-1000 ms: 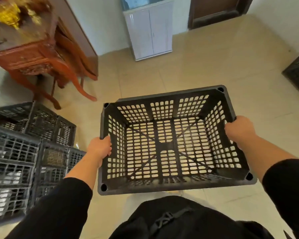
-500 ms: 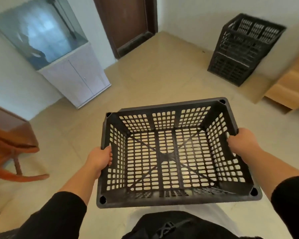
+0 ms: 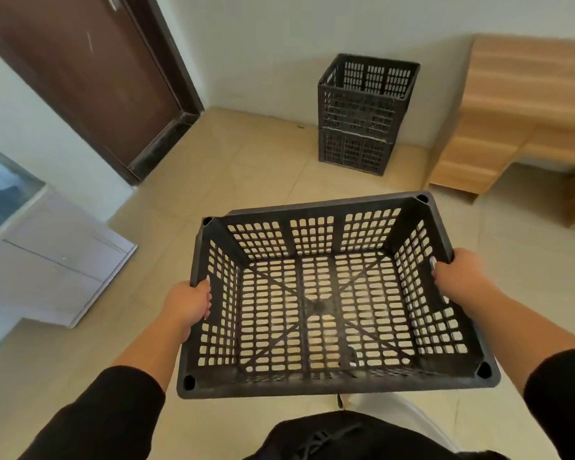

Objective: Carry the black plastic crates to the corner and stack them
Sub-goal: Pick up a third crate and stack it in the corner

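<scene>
An empty black plastic crate (image 3: 326, 303) with slotted walls hangs level in front of me, above the tiled floor. My left hand (image 3: 188, 303) grips its left rim and my right hand (image 3: 458, 278) grips its right rim. Ahead, against the far wall beside the wooden furniture, stands a stack of black crates (image 3: 362, 114), two high as far as I can tell, with the top one open upward.
A dark brown door (image 3: 90, 78) fills the wall at the upper left. A white cabinet (image 3: 57, 260) with a glass tank on top stands at the left. Light wooden furniture (image 3: 518, 117) lines the right wall next to the stack. Beige tiled floor (image 3: 246, 174) lies between me and the stack.
My view has swung right: the red wooden table and the crates on the left have left the view, and the crate stack by the wall has moved toward the centre. Both hands keep their grip.
</scene>
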### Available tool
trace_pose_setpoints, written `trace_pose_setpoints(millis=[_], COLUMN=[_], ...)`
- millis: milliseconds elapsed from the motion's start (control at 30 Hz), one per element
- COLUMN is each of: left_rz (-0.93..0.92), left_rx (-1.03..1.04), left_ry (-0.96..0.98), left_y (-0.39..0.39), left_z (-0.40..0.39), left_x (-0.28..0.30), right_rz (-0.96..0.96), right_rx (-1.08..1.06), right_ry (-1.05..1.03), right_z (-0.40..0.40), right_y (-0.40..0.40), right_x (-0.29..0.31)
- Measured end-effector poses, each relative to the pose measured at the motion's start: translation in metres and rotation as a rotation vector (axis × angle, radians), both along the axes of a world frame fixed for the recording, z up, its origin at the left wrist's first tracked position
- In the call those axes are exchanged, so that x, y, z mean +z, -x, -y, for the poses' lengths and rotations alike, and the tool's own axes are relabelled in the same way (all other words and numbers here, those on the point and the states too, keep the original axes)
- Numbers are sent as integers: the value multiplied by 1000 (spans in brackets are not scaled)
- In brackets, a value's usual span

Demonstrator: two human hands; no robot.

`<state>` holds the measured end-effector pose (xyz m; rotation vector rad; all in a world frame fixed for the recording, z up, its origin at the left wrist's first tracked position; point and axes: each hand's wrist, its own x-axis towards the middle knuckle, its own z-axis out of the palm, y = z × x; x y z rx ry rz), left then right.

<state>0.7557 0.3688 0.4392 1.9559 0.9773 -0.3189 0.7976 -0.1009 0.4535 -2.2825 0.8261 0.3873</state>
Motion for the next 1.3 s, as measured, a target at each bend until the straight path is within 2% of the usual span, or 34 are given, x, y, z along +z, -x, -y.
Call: trace_pose_setpoints(millis=[433,867,1100,1300], left_rz=[24,38,46,43], left_rx=[-46,-276,-388,-383], left_ry=[-33,11,-6,-18], left_y=[-261,-582,-735,-838], left_z=[50,57,99,149], left_x=[27,25,25,23], right_rz=[6,23,49,75], right_rx=[-23,-286,-373,-362], right_ry=[30,64,57,22], right_z=[42,36,63,111], right_y=[-211,-425,-521,-627], right_x=[25,31,28,19])
